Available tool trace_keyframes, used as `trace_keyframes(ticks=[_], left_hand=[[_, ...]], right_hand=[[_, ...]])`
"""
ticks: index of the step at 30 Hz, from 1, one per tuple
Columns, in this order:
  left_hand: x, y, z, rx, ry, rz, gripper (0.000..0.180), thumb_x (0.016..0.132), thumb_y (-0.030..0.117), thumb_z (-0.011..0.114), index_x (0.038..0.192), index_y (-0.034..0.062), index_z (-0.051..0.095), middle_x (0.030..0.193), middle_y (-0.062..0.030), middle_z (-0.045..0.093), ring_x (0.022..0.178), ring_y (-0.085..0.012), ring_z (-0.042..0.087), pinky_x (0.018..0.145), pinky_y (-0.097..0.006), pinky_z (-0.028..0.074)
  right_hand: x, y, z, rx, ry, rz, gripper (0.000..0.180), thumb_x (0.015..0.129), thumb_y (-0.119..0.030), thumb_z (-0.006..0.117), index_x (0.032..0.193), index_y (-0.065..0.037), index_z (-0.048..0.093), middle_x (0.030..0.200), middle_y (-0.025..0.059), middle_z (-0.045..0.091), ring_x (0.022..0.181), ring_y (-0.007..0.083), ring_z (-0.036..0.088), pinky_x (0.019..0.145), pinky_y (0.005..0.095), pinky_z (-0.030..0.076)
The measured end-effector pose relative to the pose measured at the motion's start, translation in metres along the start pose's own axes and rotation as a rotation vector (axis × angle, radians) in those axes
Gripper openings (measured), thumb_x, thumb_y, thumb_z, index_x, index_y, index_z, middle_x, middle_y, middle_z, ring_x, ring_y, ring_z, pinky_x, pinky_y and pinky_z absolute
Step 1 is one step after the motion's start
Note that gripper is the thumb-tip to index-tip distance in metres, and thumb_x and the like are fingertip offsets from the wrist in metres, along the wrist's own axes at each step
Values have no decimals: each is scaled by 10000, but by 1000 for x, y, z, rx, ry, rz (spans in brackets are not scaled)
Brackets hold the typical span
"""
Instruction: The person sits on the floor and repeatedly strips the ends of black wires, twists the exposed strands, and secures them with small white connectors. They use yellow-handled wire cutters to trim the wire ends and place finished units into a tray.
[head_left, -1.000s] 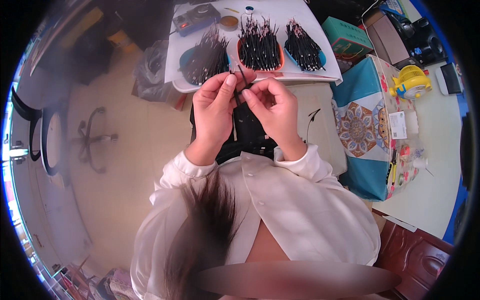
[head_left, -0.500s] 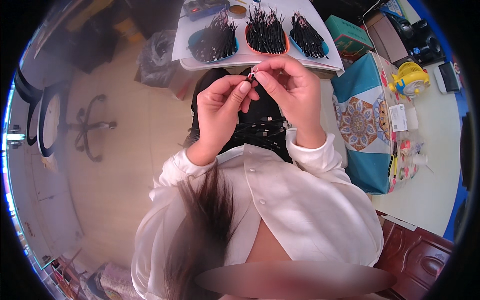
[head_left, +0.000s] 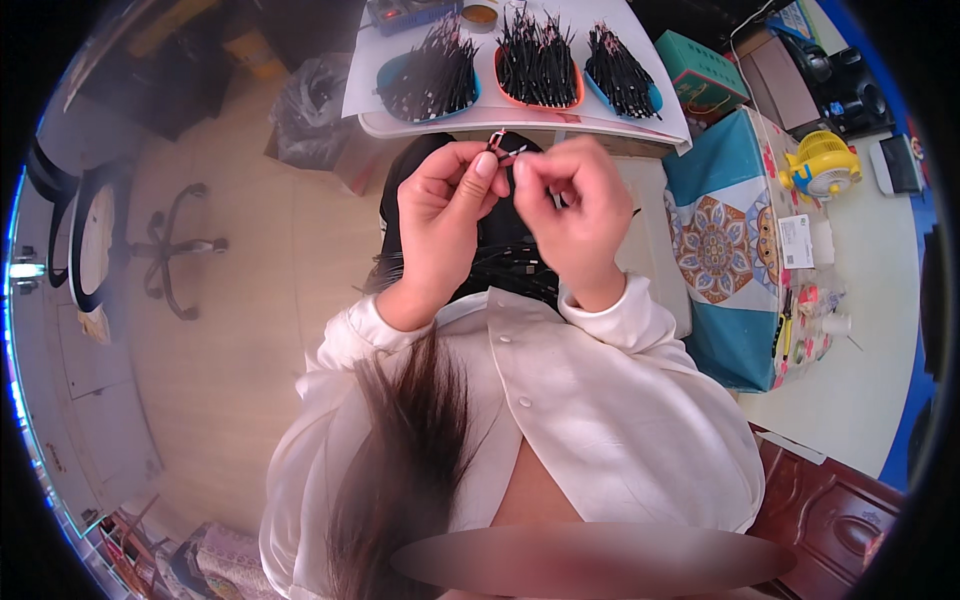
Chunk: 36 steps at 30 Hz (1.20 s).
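My left hand (head_left: 438, 220) pinches a thin black cable (head_left: 497, 140) between thumb and forefinger, just in front of the table edge. Short red and white wires stick out of the cable's stripped end. Close beside it, my right hand (head_left: 582, 215) has its fingers curled and the thumb pressed in, slightly blurred. A wire tip reaches toward these right fingertips, but whether they grip it is hidden. More black cables (head_left: 515, 268) with metal plugs lie across my lap below the hands.
Ahead, a white table (head_left: 400, 127) bears a blue tray (head_left: 392, 85), an orange tray (head_left: 540, 104) and another blue tray (head_left: 655, 98), heaped with black cables. To the right stand a cloth-covered box (head_left: 725, 345) and a yellow fan (head_left: 822, 163). A bagged bin (head_left: 310, 110) is left.
My right hand has drawn back slightly down and right from the wire end, its fingers curling in. The left hand keeps its pinch on the cable; the exposed wires now spread apart.
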<state>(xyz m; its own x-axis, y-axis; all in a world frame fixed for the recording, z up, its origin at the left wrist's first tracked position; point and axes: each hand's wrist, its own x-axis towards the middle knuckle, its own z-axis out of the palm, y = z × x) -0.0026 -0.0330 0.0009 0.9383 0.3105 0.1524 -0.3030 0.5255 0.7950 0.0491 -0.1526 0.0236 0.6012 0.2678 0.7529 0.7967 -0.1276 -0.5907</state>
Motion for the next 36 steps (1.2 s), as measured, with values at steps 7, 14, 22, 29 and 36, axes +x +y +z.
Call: trace_keyframes(ticks=[7, 14, 22, 29, 36], left_hand=[[-1, 4, -5, 180, -47, 20, 152, 966, 95, 575, 1010, -36, 638, 817, 1, 623, 695, -35, 511, 598, -168, 409], [-2, 5, -5, 211, -78, -5, 156, 961, 97, 587, 1008, -36, 651, 794, -14, 637, 670, -33, 507, 574, -163, 382], [-2, 1, -8, 114, -102, 8, 146, 933, 64, 610, 1017, -35, 677, 785, -72, 679, 584, -49, 477, 505, -177, 363], [-1, 2, -8, 149, -116, -59, 130, 914, 51, 631, 989, -28, 700, 777, -74, 693, 582, -53, 480, 509, -186, 379], [1, -5, -7, -100, -61, -28, 137, 909, 38, 630, 1007, -26, 700, 818, -99, 700, 612, -86, 529, 533, -205, 409]], right_hand=[[5, 4, -14, 534, -110, 405, 88, 881, -24, 663, 929, 42, 631, 884, 46, 641, 788, 90, 580, 719, 211, 456], [13, 14, -23, 523, -265, 445, 132, 871, -52, 690, 958, 31, 635, 898, 38, 649, 765, 72, 570, 682, 192, 454], [7, 16, -22, 901, -249, 879, 156, 880, -129, 699, 941, 11, 669, 850, 28, 666, 667, 32, 541, 542, 158, 374], [10, 17, -25, 789, -302, 792, 147, 883, -97, 683, 976, 11, 649, 880, 50, 662, 712, 74, 570, 612, 186, 440], [-6, 13, -6, 1016, -84, 736, 134, 900, -75, 663, 977, 34, 654, 910, 84, 688, 801, 112, 634, 739, 238, 520]])
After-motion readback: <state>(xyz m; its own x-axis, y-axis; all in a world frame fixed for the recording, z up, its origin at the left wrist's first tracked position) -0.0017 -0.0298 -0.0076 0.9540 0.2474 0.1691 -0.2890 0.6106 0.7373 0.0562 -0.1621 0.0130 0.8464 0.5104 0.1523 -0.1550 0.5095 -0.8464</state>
